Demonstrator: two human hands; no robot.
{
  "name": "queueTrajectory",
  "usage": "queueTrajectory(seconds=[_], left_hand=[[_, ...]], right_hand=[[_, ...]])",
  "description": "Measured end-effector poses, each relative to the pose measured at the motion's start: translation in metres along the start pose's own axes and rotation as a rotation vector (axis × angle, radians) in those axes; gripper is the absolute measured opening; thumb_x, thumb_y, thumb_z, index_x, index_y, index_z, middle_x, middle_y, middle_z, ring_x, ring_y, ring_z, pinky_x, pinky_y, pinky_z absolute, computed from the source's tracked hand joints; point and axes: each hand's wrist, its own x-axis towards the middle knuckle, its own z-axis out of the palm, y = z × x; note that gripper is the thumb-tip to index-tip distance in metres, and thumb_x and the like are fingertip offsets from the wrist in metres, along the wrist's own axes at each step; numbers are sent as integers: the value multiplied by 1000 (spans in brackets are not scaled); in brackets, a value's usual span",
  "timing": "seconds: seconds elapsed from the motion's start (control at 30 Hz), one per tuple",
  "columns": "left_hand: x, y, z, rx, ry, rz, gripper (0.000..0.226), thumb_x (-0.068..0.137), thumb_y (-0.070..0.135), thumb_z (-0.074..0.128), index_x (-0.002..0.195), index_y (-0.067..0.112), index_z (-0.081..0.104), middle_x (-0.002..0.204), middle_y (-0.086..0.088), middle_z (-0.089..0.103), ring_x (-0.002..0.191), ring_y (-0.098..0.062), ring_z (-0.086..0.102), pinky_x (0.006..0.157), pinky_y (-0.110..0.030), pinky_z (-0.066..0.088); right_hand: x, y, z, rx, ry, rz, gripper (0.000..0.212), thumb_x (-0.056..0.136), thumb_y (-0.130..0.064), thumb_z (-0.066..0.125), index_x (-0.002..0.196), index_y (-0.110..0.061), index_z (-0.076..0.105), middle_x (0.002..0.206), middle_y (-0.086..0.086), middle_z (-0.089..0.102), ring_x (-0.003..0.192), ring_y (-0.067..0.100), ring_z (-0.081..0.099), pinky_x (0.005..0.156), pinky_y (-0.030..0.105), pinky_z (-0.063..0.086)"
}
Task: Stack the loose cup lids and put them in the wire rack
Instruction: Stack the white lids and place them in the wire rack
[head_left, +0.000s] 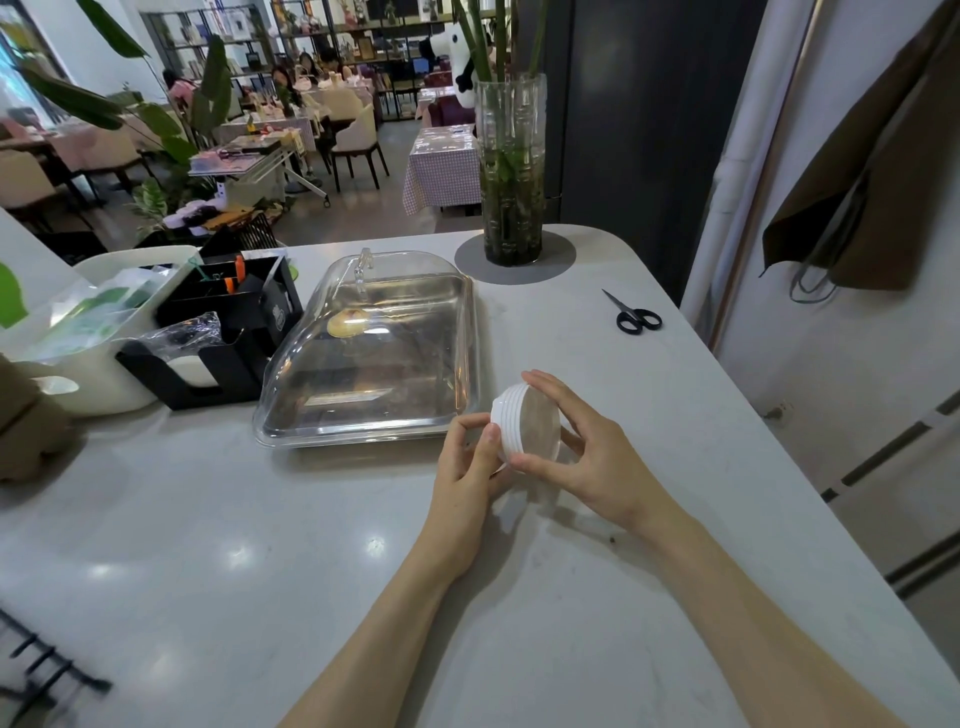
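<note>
No brand, label or writing can be read anywhere here; the print on the black condiment caddy (228, 322) is too small to make out.

You hold the stack of white cup lids (524, 428) between both hands, lifted just above the counter (260, 545), at about 3 o'clock from the middle of the frame. The stack is tipped on its edge: its round face looks toward your right and back at you, and the stacking axis runs roughly level from 10 o'clock to 4 o'clock. About five ribbed rims show along its side. Your left hand (467, 467) has its grip closed on the left, stacked edge, thumb and fingertips touching the rims. Your right hand (576, 447) spans the open face, forefinger on the top edge at 12 o'clock and thumb on the bottom edge at 6 o'clock.

The counter is pale grey, glossy and marble-like, with ceiling lights mirrored in it and a rounded far corner. Just beside the lids at 10 o'clock sits a clear domed cover over a steel tray (371, 353). Left of that stand the caddy and a white tub (104, 332). At 1 o'clock a glass vase of green stems (511, 171) stands on a grey round mat, and black scissors (635, 315) lie well apart at 2 o'clock. Black wire bars (41, 670) show at 8 o'clock. Beyond is a café room with checked tablecloths, chairs, shelves and seated people.
</note>
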Motion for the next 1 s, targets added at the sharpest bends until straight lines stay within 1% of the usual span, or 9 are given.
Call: queueTrajectory(seconds=[0.17,0.3,0.4,0.5,0.6,0.7,0.83,0.9,1.0], left_hand=[[1,1,-1,-1,6,-27,29,100,47,63,117,23,64,124,-22,73,112,-37,74,89,-42,62],[-2,4,4,3,1,-29,33,99,51,64,119,25,65,127,-19,73,117,-36,73,91,-39,61],[-7,11,8,49,16,-4,39,100,55,60,122,24,68,129,-13,73,122,-31,71,94,-35,61],[-11,24,4,89,43,12,29,105,42,54,122,26,72,127,-8,74,120,-26,71,93,-34,60],[-21,41,-3,130,54,47,28,106,31,51,120,29,75,125,0,75,115,-16,72,88,-29,60],[-34,55,-15,127,62,48,29,106,29,52,124,30,75,135,1,71,121,-14,70,89,-27,59],[-48,73,-32,-11,148,-83,32,101,33,62,132,27,68,129,-3,74,111,-17,74,88,-33,61],[-57,84,-42,-94,171,-205,37,102,35,61,134,17,69,121,-9,76,104,-20,76,86,-34,62],[-74,104,-58,-226,136,-329,45,106,34,55,135,1,64,102,-15,79,88,-21,79,79,-28,63]], right_hand=[[0,-2,-2,-111,-29,-33,82,81,-41,82,151,-44,38,160,-22,34,148,-5,26,119,42,37],[-1,-8,-2,-73,7,-28,78,79,-41,83,147,-42,43,149,-25,44,142,0,39,112,40,44],[1,-13,-4,35,41,28,79,74,-45,86,142,-48,45,141,-22,49,135,2,47,104,37,52],[3,-19,-5,135,-16,76,84,66,-50,89,138,-53,45,136,-21,57,130,2,54,103,38,54],[3,-27,6,155,-67,74,85,61,-55,90,134,-50,47,130,-23,61,124,5,59,106,41,51],[3,-37,21,202,-109,57,83,65,-48,91,134,-45,46,128,-24,60,123,3,59,106,35,51],[2,-54,43,281,-162,48,79,72,-31,91,135,-40,44,122,-29,60,120,0,60,102,21,50],[2,-65,57,328,-174,43,79,73,-22,91,135,-38,44,125,-20,61,119,3,62,102,23,51],[0,-86,76,367,-199,9,81,73,-18,91,137,-33,43,132,-2,58,120,11,63,106,33,51]])
